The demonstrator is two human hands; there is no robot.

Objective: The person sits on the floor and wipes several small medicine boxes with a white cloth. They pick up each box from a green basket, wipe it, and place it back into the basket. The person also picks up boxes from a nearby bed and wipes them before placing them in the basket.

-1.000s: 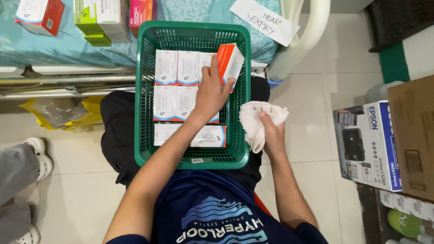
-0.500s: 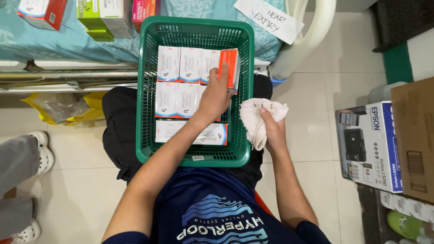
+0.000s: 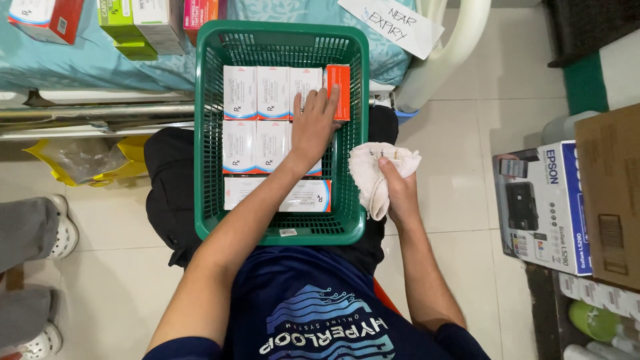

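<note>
left hand flat inside the green basket, fingers spread and pressing down on the white boxes in the back row, fingertips against the orange-sided box at the right wall, gripping nothing, seemingly pushing it snug into line. orange-sided box upright on its edge in the back right corner, likely because no flat room is left beside the row. white boxes laid flat, face up, in tidy rows, two rows of three plus one long box crosswise at the near end, packed edge to edge so nothing slides. basket resting on the lap, close under both arms, within easy reach. right hand outside the basket's right rim, clenched around a bunched white cloth, held clear of the boxes. more coloured boxes on the blue-covered surface beyond, a printer carton on the floor at right, another person's shoes at left.
</note>
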